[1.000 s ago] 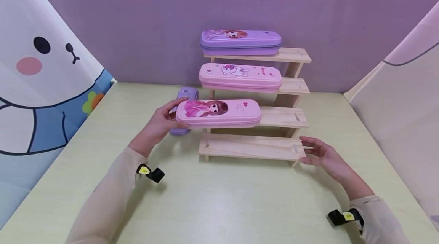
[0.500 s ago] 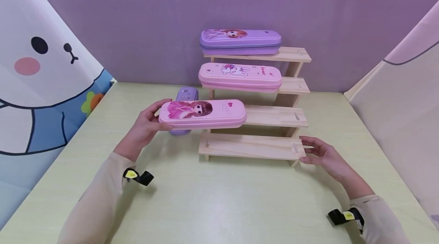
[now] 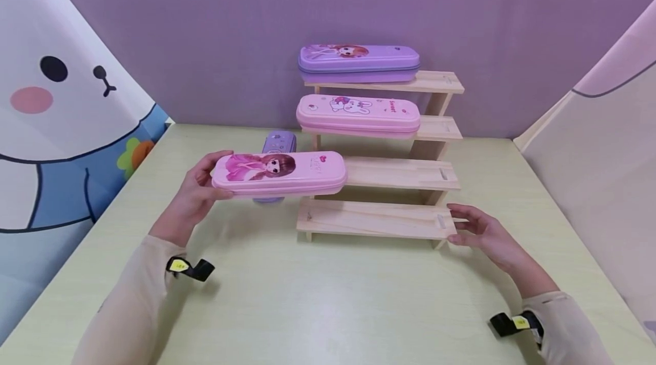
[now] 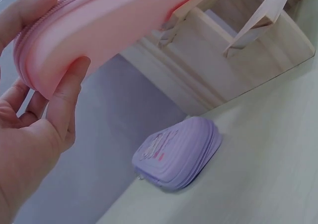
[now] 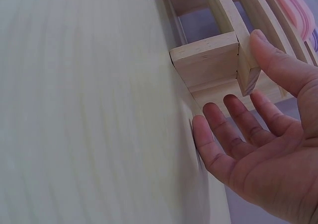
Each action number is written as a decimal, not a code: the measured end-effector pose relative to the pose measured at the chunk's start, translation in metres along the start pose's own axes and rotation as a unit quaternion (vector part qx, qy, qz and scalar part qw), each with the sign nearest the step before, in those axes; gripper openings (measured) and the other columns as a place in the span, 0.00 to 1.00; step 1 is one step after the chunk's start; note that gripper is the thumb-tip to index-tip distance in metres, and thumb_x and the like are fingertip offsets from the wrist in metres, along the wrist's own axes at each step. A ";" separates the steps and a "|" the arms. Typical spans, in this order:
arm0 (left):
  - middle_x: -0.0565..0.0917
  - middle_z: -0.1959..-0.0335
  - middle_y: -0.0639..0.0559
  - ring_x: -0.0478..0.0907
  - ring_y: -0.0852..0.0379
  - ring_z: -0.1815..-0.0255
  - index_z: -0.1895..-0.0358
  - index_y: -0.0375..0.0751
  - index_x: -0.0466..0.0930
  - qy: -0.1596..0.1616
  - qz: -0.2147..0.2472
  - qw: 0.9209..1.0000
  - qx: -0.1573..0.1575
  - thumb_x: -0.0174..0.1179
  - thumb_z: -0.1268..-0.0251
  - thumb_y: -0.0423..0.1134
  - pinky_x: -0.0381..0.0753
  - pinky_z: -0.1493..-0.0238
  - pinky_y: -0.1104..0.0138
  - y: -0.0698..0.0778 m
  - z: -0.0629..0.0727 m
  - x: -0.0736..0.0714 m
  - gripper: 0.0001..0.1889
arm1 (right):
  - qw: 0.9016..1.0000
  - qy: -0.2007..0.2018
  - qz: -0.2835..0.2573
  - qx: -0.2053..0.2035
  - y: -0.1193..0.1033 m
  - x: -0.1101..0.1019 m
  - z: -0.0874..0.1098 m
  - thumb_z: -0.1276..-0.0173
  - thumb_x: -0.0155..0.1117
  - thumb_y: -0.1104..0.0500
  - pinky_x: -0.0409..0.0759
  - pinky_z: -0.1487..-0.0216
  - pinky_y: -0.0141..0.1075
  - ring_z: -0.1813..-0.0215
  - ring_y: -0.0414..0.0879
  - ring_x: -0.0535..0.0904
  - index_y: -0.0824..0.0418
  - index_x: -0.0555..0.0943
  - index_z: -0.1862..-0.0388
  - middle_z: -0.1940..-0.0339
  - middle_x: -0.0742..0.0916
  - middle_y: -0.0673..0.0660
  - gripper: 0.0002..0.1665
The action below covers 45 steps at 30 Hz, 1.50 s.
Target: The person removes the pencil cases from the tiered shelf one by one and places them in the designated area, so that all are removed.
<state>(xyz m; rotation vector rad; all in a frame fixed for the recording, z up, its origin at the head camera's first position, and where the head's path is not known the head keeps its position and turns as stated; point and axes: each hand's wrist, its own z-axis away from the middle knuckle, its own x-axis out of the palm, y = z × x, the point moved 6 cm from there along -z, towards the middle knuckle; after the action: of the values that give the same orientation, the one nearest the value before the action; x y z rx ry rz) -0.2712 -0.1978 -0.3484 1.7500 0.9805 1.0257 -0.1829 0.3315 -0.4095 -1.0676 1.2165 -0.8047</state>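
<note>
My left hand [image 3: 197,188] grips the left end of a pink pencil case [image 3: 307,174] with a long-haired doll print, thumb in front and fingers behind and beneath. The case is held level above the table, its right end overlapping the third step of the wooden step rack [image 3: 374,220] in the head view. Behind it, partly hidden, a lilac pencil case [image 4: 174,154] lies on the table left of the rack. My right hand [image 3: 482,237] is at the right end of the lowest step, thumb at its edge, the other fingers loosely extended beside the rack's side in the right wrist view.
On the top step sits a purple pencil case [image 3: 384,60], and a pink bunny pencil case [image 3: 379,111] lies on the step below it. The two lower steps bear nothing. A purple cloth wall [image 3: 230,40] stands behind the table [image 3: 318,296], with printed cloth panels at both sides.
My left hand has carried the pink doll pencil case leftward, away from the third step, uncovering more of that step. My right hand and the rack have stayed put.
</note>
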 end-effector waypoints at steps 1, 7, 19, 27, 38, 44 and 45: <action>0.74 0.47 0.50 0.71 0.56 0.48 0.42 0.47 0.80 0.000 0.003 1.000 0.006 0.53 0.54 0.08 0.82 0.52 0.72 0.002 0.001 -0.002 0.37 | 1.000 0.000 0.000 0.000 0.000 0.000 0.000 0.37 0.69 0.70 0.80 0.51 0.28 0.48 0.34 0.78 0.73 0.64 0.29 0.45 0.78 0.40 0.39; 0.75 0.47 0.50 0.72 0.57 0.49 0.42 0.44 0.79 0.011 0.019 0.999 0.028 0.50 0.55 0.07 0.82 0.53 0.73 0.008 0.008 -0.012 0.38 | 1.000 0.001 0.003 0.001 -0.001 0.000 0.000 0.37 0.69 0.70 0.80 0.51 0.28 0.48 0.34 0.78 0.74 0.63 0.29 0.45 0.78 0.41 0.40; 0.77 0.46 0.49 0.75 0.57 0.49 0.41 0.40 0.78 0.024 0.063 0.996 0.063 0.49 0.52 0.06 0.83 0.54 0.71 0.018 0.020 -0.033 0.36 | 1.000 -0.003 0.005 0.001 -0.001 0.000 0.000 0.37 0.69 0.71 0.80 0.51 0.28 0.48 0.35 0.78 0.76 0.61 0.28 0.43 0.77 0.45 0.41; 0.77 0.47 0.47 0.76 0.56 0.50 0.41 0.37 0.77 0.033 0.076 0.993 0.078 0.46 0.51 0.04 0.84 0.55 0.70 0.023 0.030 -0.047 0.36 | 1.000 -0.004 -0.004 -0.005 -0.001 0.001 0.000 0.37 0.69 0.72 0.80 0.52 0.28 0.48 0.34 0.78 0.74 0.64 0.29 0.45 0.78 0.41 0.39; 0.78 0.48 0.45 0.76 0.55 0.52 0.42 0.33 0.78 0.070 0.114 0.987 0.094 0.47 0.50 0.04 0.84 0.56 0.70 0.025 0.034 -0.065 0.33 | 1.000 -0.006 0.003 0.003 0.000 0.001 -0.001 0.37 0.69 0.70 0.81 0.51 0.29 0.48 0.34 0.78 0.76 0.60 0.28 0.42 0.77 0.47 0.42; 0.77 0.46 0.46 0.76 0.56 0.51 0.41 0.34 0.77 0.091 0.102 0.987 0.084 0.46 0.48 0.05 0.84 0.56 0.70 0.024 0.035 -0.071 0.33 | 1.000 -0.006 0.004 0.001 0.000 0.000 -0.001 0.37 0.69 0.71 0.80 0.51 0.29 0.48 0.34 0.78 0.76 0.61 0.28 0.43 0.77 0.45 0.41; 0.77 0.46 0.46 0.76 0.56 0.52 0.42 0.34 0.77 0.093 0.102 0.987 0.083 0.46 0.48 0.05 0.84 0.56 0.70 0.024 0.035 -0.072 0.33 | 1.000 -0.006 0.005 0.002 0.000 0.000 -0.001 0.37 0.69 0.71 0.80 0.51 0.29 0.48 0.34 0.78 0.76 0.61 0.28 0.42 0.77 0.46 0.41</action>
<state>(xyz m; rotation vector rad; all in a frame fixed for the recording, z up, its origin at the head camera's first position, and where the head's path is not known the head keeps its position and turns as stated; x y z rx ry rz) -0.2595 -0.2800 -0.3539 1.9493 1.0436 1.2870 -0.1842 0.3314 -0.4099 -1.0611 1.2095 -0.7912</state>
